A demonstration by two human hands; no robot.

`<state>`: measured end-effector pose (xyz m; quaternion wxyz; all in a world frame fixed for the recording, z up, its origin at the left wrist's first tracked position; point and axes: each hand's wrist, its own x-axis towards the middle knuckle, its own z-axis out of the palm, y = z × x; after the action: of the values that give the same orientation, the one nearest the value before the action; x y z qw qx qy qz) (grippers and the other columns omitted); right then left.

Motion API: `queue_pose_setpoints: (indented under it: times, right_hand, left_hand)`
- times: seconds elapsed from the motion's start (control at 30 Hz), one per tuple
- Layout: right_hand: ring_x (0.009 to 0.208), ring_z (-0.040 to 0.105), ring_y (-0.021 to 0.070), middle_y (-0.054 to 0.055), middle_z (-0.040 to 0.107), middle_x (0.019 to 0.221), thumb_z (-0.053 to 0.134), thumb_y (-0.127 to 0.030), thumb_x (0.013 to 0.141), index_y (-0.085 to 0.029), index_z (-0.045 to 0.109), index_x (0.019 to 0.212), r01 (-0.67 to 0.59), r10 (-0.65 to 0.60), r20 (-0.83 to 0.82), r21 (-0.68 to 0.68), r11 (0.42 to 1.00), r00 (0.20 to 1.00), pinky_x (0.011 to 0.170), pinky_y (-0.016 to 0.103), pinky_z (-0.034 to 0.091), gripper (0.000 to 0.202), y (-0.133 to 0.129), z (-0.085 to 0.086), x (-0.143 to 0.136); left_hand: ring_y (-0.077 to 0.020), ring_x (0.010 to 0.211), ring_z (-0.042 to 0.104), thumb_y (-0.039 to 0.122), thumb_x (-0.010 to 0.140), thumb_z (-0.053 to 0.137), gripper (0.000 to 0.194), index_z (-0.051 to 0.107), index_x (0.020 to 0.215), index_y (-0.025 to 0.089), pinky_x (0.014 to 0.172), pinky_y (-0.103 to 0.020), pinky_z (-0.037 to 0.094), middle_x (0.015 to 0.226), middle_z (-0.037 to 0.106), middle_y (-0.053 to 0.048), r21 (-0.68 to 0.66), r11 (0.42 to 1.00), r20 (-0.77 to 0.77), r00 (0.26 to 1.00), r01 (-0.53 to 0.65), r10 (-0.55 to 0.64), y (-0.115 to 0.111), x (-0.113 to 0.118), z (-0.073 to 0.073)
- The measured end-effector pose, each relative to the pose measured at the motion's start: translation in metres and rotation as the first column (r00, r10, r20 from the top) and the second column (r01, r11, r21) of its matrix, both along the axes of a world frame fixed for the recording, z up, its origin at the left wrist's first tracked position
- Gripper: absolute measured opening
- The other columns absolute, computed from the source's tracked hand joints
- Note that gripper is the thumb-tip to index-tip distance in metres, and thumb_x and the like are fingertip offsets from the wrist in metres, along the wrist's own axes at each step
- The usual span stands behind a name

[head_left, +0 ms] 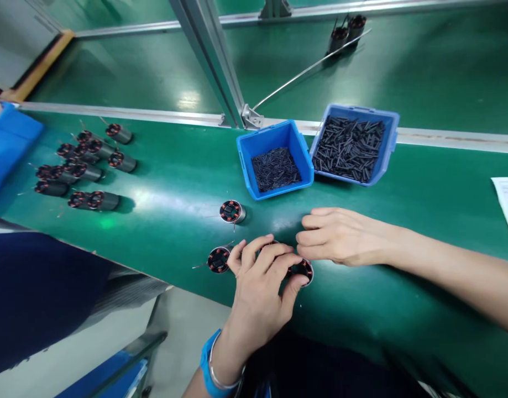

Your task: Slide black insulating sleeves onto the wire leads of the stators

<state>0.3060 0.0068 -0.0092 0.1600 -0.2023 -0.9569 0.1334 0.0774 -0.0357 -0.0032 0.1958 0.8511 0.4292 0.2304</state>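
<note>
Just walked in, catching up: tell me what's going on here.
A person's left hand touches a short metal cylinder with copper-coloured windings on the green table. The curled right hand is close beside it; whether it holds anything is hidden. Similar cylinders sit to the left, most grouped farther off; two blue plastic bins hold thin black pieces.

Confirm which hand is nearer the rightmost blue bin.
Right. The right hand is on the near side of the bin, not touching; the left hand is farther off, to its lower left.
</note>
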Motion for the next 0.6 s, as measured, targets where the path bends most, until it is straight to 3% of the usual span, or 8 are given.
queue_pose_setpoints:
  times: [0.1,0.3,0.43,0.6]
  right_hand:
    - [0.074,0.039,0.0193,0.003,0.058,0.081,0.033,-0.02,0.104,-0.019,0.06,0.086,-0.02,0.02,0.012,-0.012,1.0,1.0,0.063,0.035,0.026,0.033,0.002,-0.001,0.002]
    - [0.076,0.044,0.0182,0.005,0.058,0.086,0.036,-0.017,0.103,-0.015,0.064,0.104,0.063,-0.066,-0.019,-0.105,0.992,0.998,0.069,0.032,0.034,0.028,-0.011,-0.01,0.005]
    - [0.072,0.043,0.017,0.004,0.056,0.084,0.036,-0.01,0.099,-0.018,0.065,0.093,0.077,-0.081,-0.015,-0.169,0.983,0.997,0.067,0.031,0.034,0.03,-0.009,-0.011,0.004]
    - [0.078,0.047,0.0154,0.002,0.056,0.084,0.039,-0.004,0.095,-0.019,0.064,0.086,-0.007,-0.02,-0.063,-0.402,0.915,0.998,0.071,0.028,0.037,0.031,0.008,-0.01,0.002]
  left_hand:
    - [-0.0274,0.117,0.057,0.03,0.088,0.07,0.009,0.07,0.097,0.029,0.108,-0.047,0.022,0.104,0.076,0.002,-0.001,1.0,0.007,1.0,-0.005,0.005,0.0,0.0,-0.001]
    - [-0.027,0.117,0.058,0.029,0.087,0.071,0.011,0.07,0.098,0.028,0.108,-0.047,0.022,0.103,0.075,0.002,-0.021,1.0,0.033,0.999,-0.005,0.005,0.0,-0.001,-0.002]
    - [-0.0268,0.117,0.058,0.029,0.088,0.07,0.009,0.07,0.098,0.029,0.108,-0.047,0.021,0.103,0.076,0.001,-0.025,1.0,0.032,1.0,0.0,0.001,0.0,0.0,-0.002]
    - [-0.0268,0.117,0.057,0.028,0.089,0.068,0.009,0.07,0.098,0.029,0.107,-0.048,0.021,0.104,0.076,0.001,-0.023,1.0,0.021,1.0,0.0,0.001,-0.001,-0.001,-0.002]
